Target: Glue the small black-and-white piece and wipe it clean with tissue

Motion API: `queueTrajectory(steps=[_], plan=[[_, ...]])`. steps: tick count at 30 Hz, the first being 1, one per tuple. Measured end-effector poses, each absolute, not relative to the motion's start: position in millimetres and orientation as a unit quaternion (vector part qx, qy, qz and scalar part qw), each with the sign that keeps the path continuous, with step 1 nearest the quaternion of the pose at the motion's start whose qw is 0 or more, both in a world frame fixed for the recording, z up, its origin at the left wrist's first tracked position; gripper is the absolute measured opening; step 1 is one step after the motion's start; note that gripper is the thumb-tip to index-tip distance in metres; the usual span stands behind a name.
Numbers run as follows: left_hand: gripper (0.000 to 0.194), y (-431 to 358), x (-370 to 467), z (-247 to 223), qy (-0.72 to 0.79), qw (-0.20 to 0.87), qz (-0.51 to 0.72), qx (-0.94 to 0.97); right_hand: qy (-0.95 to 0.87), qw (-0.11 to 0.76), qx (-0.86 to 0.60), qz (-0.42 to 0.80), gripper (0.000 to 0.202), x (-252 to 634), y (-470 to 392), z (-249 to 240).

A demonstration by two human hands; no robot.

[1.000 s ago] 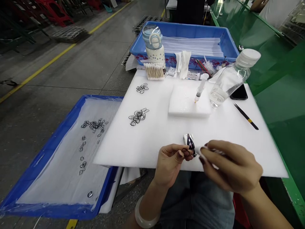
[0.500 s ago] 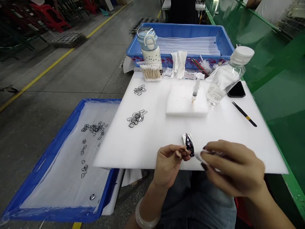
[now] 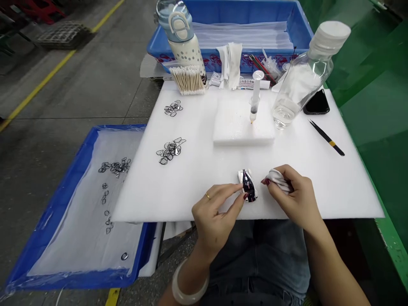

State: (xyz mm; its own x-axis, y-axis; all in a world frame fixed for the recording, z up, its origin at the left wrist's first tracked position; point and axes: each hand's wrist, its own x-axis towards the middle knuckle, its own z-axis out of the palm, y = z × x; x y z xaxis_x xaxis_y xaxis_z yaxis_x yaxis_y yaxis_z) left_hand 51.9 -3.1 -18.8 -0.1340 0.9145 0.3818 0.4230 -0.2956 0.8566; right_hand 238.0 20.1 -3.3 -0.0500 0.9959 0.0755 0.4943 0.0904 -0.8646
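Note:
A small black-and-white toy car (image 3: 249, 187) lies on the white foam board (image 3: 191, 195), near its front edge. My left hand (image 3: 216, 212) reaches it from the left, with thumb and fingertips closed at the car's side. Whether a black ring is still between those fingers, I cannot make out. Just right of the car, my right hand (image 3: 295, 195) pinches a bunched white cloth (image 3: 278, 178), held apart from the car. Two piles of thin black rings, a nearer pile (image 3: 171, 150) and a farther pile (image 3: 174, 108), sit on the board's left side.
Behind the car, a syringe (image 3: 255, 95) stands in a foam block (image 3: 242, 138). A tilted clear bottle (image 3: 283, 112), a phone (image 3: 317, 102) and tweezers (image 3: 327, 138) are at right. Cotton swabs (image 3: 188, 80) and a drinking bottle (image 3: 186, 49) stand back left. A blue tray (image 3: 79, 155) holds more rings.
My left hand has moved from holding a black ring in front of the car to the car's side. My right hand, with the cloth, has shifted forward and away from the left. The view has tilted down.

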Motion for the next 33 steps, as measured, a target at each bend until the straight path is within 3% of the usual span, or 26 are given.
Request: queueTrajectory(steps=[4,12,20,33], plan=[[0.021,-1.9,61.4,-21.3,0.513,0.147,0.501,0.682,-0.672,0.328,-0.566,0.347,0.005,237.7,23.8,0.1],[0.014,-1.1,65.2,-23.0,0.537,0.133,0.45,0.701,-0.72,0.233,-0.546,0.361,0.016,235.4,27.6,7.2],[0.022,0.6,58.6,-19.3,0.565,0.188,0.443,0.67,-0.715,0.225,-0.552,0.366,0.017,233.8,29.5,8.7],[0.02,0.1,59.9,-22.0,0.564,0.181,0.434,0.679,-0.72,0.228,-0.551,0.355,0.017,233.6,29.2,7.0]])
